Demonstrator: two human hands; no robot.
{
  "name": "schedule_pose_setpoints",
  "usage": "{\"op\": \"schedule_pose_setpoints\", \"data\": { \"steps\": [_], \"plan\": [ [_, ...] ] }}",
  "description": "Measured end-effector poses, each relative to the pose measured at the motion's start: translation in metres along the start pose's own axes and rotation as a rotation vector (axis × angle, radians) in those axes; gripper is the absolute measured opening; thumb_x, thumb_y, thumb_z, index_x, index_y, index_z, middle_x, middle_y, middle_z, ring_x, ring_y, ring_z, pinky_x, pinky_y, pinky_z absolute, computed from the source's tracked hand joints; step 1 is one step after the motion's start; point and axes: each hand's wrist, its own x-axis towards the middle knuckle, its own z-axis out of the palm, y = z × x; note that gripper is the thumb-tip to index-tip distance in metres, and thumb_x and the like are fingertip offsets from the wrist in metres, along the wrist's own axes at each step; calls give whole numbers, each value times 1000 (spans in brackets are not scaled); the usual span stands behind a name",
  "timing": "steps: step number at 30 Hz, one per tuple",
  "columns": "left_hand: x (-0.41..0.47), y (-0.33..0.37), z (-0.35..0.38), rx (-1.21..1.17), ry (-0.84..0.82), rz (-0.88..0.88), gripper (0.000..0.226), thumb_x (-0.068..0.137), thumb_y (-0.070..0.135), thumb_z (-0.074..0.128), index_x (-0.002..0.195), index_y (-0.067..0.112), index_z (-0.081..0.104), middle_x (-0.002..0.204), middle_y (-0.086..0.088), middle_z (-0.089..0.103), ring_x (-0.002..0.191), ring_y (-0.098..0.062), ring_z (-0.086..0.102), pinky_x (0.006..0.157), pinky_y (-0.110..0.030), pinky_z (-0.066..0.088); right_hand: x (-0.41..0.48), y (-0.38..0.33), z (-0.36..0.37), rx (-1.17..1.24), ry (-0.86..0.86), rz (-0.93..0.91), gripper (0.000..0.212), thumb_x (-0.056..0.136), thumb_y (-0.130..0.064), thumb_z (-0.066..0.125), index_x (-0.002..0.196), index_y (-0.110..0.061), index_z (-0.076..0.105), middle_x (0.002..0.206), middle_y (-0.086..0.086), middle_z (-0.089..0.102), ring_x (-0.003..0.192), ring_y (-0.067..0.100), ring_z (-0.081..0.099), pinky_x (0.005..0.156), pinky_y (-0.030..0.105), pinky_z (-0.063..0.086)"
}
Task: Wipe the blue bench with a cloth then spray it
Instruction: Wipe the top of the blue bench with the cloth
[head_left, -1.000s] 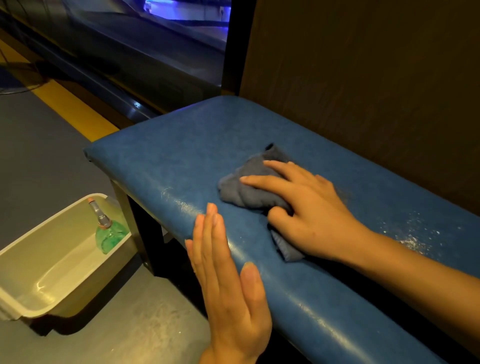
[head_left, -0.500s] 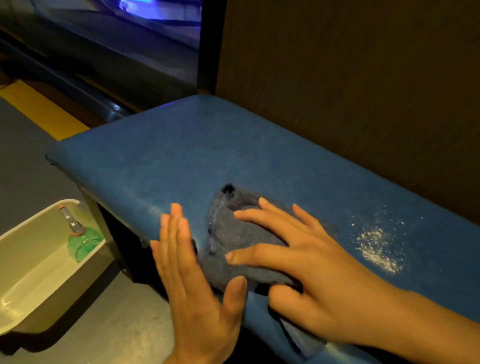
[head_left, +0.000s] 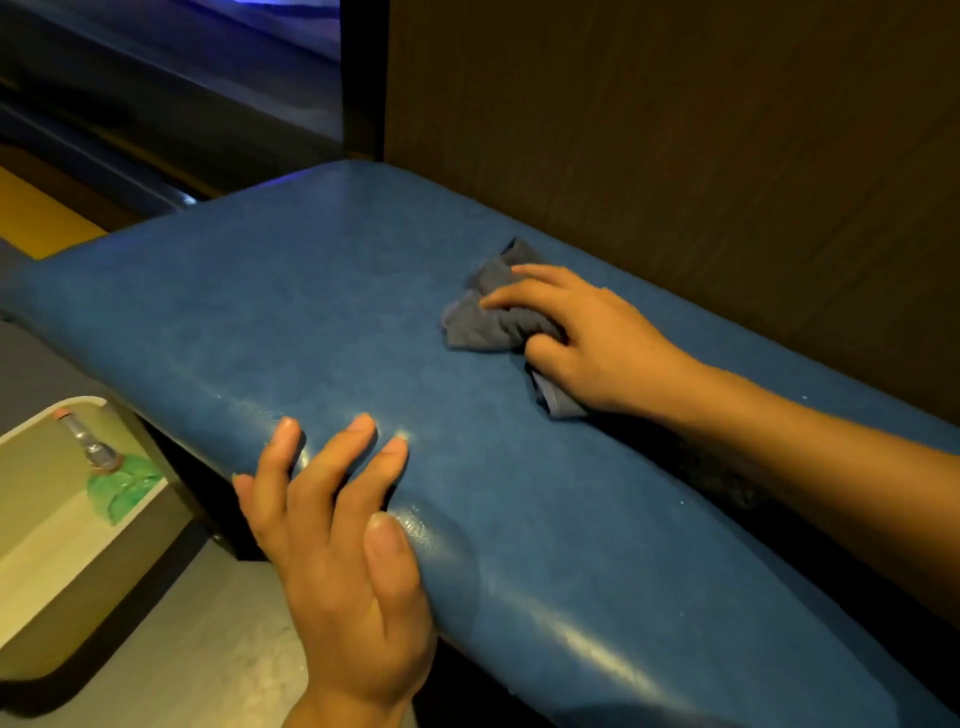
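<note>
The blue padded bench (head_left: 291, 322) runs from the upper left to the lower right, against a dark wall. A crumpled grey cloth (head_left: 485, 317) lies on the seat near the back. My right hand (head_left: 587, 338) presses down on the cloth with the fingers curled over it. My left hand (head_left: 337, 525) rests flat on the bench's front edge, fingers spread, holding nothing. A green spray bottle (head_left: 111, 475) with a clear neck lies in a bin on the floor to the left.
A beige plastic bin (head_left: 47, 561) stands on the grey floor beside the bench's dark leg (head_left: 208, 499). A brown wall panel (head_left: 675, 130) rises directly behind the seat. A yellow floor stripe (head_left: 41, 218) shows at far left.
My right hand slid the cloth from the front edge back toward the wall. My left hand moved from beside the cloth onto the front edge, fingers spread. The white powder patch is no longer visible.
</note>
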Motion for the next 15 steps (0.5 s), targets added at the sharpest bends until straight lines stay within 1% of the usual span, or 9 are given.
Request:
{"op": "schedule_pose_setpoints", "data": {
  "steps": [2,3,4,6,8,11,13,15],
  "plan": [
    [0,-1,0,-17,-4,-24,49,98,47,13,111,21,53,124,1,46,133,-14,25,109,-64,16,18,14,-5,0,4,24,47,85,-19,44,130,-34,47,148,-2,37,136,22,32,103,58,33],
    [0,-1,1,-25,-1,-29,49,98,47,13,111,21,53,124,1,46,133,-15,25,109,-64,16,26,20,-8,-3,9,39,48,85,-18,45,130,-33,47,146,-1,39,135,23,35,103,56,35],
    [-1,-1,1,-30,2,-26,50,98,47,14,112,22,55,125,1,46,133,-16,26,110,-64,15,32,26,-11,-8,16,55,48,84,-19,46,130,-32,48,144,0,42,133,24,38,103,52,36],
    [-1,-1,1,-25,16,-2,50,99,45,14,113,21,57,124,-1,47,132,-19,27,109,-64,15,40,37,-18,-8,27,98,47,84,-17,46,130,-28,50,140,3,47,128,26,43,101,41,39],
    [-1,-1,2,-17,24,10,50,99,43,14,113,20,56,123,-3,47,131,-23,29,108,-66,17,41,51,-26,10,30,171,45,87,-13,46,130,-27,50,137,7,51,122,28,48,94,36,39],
    [-2,-3,1,-13,27,29,51,99,43,14,113,19,56,124,-4,46,131,-23,28,106,-67,19,31,74,-37,29,19,270,43,89,-14,46,130,-27,50,134,10,52,117,30,50,84,31,38],
    [-2,-5,-1,3,22,52,50,99,42,14,112,17,55,124,-5,46,131,-21,27,105,-67,20,19,85,-42,29,8,288,43,90,-13,46,130,-27,50,134,10,52,109,26,50,81,29,34],
    [-2,-6,-1,20,19,66,49,99,42,13,111,17,53,124,-4,46,131,-22,28,105,-67,20,5,93,-46,30,8,297,43,89,-11,47,129,-28,51,134,10,52,102,19,46,82,28,33]
  ]
}}
